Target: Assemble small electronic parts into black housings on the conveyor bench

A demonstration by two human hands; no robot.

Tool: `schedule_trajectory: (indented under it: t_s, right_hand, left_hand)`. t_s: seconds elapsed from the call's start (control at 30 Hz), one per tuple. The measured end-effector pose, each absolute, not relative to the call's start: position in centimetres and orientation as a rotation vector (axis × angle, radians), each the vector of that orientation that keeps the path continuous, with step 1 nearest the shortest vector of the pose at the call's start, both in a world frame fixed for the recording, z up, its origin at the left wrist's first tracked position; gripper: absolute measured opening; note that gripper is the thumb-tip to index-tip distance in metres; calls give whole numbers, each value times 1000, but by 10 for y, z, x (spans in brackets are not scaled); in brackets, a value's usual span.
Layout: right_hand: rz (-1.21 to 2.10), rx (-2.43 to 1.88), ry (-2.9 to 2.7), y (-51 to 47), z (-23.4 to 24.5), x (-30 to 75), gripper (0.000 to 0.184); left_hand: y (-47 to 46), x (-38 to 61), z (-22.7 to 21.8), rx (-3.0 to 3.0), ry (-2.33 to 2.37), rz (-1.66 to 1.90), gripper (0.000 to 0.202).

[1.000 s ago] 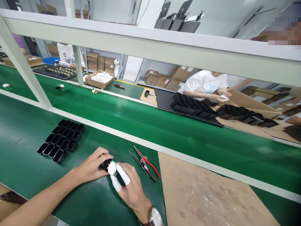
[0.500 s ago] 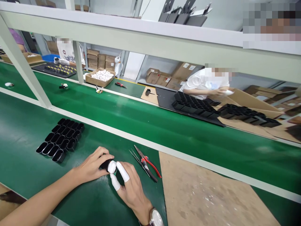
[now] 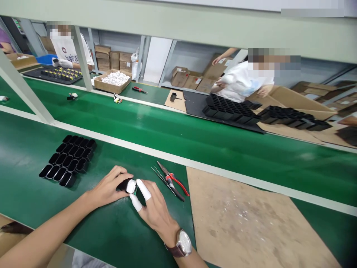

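My left hand point(image 3: 104, 190) is closed round a small black plastic case point(image 3: 122, 185), its open end turned to the right. A white-wrapped part point(image 3: 131, 186) with a sliver of green at its edge sits at the mouth of that case. My right hand point(image 3: 157, 210), with white finger cots on thumb and index finger, pinches this part from the right. How deep it sits inside the case is hidden. Left of my hands, several empty black cases point(image 3: 67, 160) stand in rows on the green table.
Red-handled pliers point(image 3: 178, 184) and metal tweezers point(image 3: 161, 178) lie right of my hands, beside a cardboard sheet point(image 3: 223, 238). Beyond a pale rail runs a green belt point(image 3: 167, 130) with small parts on it. Two co-workers sit opposite, near a box of white pieces point(image 3: 115, 79) and black cases point(image 3: 231, 109).
The view has tilted down slightly, so the scene sits higher. Both hands keep their hold on the case and the white-wrapped part. The co-worker opposite on the right has moved their arms apart.
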State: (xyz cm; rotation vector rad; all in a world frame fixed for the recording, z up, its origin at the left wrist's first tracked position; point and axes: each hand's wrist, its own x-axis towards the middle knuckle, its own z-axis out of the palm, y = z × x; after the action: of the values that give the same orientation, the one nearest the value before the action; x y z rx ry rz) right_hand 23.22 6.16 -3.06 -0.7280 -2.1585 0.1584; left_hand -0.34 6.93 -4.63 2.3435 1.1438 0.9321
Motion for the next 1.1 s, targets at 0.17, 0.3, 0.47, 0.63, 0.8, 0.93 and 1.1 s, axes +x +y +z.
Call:
schedule_trajectory:
  t_s: [0.17, 0.3, 0.47, 0.63, 0.8, 0.93, 1.1]
  right_hand:
    - [154, -772, -2205, 61, -29, 233, 58]
    - [148, -796, -2220, 62, -30, 233, 53]
    - [145, -760, -2222, 63, -35, 235, 53]
    - [140, -691, -2176, 64, -38, 237, 42]
    - [78, -735, -2171, 63, -42, 237, 33]
    - [103, -794, -2230, 64, -44, 233, 32]
    - [180, -820, -2263, 69, -44, 231, 33]
  left_hand:
    - [69, 0, -45, 2357, 1128, 942, 53]
    - [70, 1, -44, 2347, 1133, 942, 52]
    - [71, 3, -44, 2369, 1130, 968, 51]
    - [69, 6, -49, 2383, 1165, 981, 54]
    - [69, 12, -54, 2198, 1066, 987, 48]
    - [70, 14, -54, 2105, 1062, 919, 48]
    - [71, 12, -54, 2083, 1087, 883, 42]
